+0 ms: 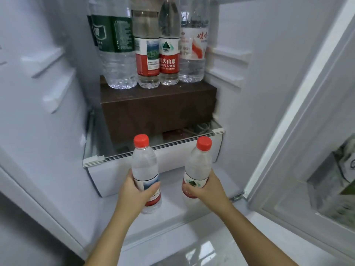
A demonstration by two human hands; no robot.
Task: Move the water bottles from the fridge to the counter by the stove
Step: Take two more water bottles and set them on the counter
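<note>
Left hand (134,191) grips a red-capped bottle (145,169) round its label; right hand (205,189) grips a second red-capped bottle (197,166) the same way. Both bottles upright, apart, in front of the open fridge (48,93). Above and beyond the hands, four more bottles (153,54) stand on a brown box (157,108).

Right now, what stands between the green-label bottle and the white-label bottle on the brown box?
Two red-label bottles, side by side, fill the gap between the green-label bottle and the white-label bottle; the head view shows it.
</note>
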